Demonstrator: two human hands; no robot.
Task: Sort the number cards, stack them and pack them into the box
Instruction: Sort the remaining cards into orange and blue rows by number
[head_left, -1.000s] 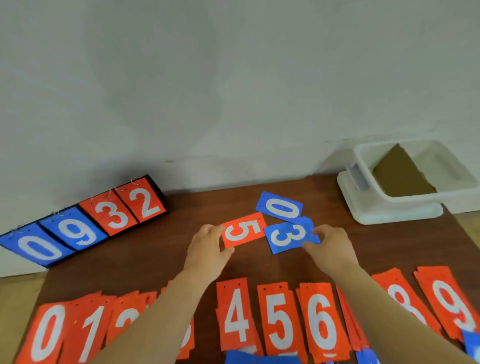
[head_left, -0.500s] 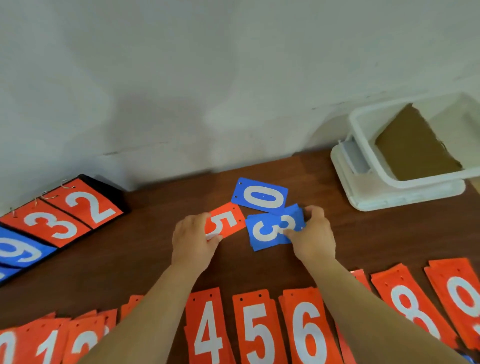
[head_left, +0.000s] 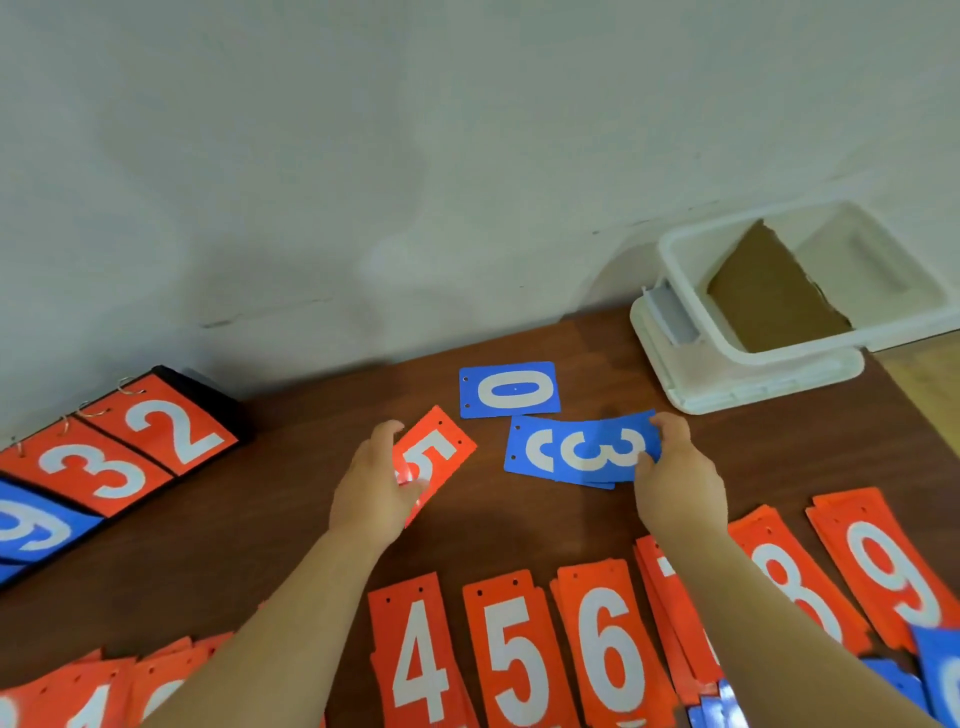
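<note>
At nine o'clock a scoreboard (head_left: 130, 452) lies on the table (head_left: 291, 519), and I read 9, 3 and 2 on its flaps. Just left of centre my left hand (head_left: 371, 488) has its grip pinching the red 5 card (head_left: 439, 457) by its near end, thumb on the face. I cannot tell whether the card is clear of the table. At twelve o'clock from it the blue 0 card (head_left: 509, 389) lies flat and untouched. Just right of centre the blue 3 card (head_left: 597, 452) overlaps a second blue card (head_left: 530, 449). My right hand (head_left: 675, 478) has its grip pinching the 3's right end. At two o'clock stands the white box (head_left: 691, 291), with brown cardboard (head_left: 769, 301) leaning inside. Along six o'clock runs a row of red stacks (head_left: 514, 654), reading 4, 5, 6, 8 and 9.
</note>
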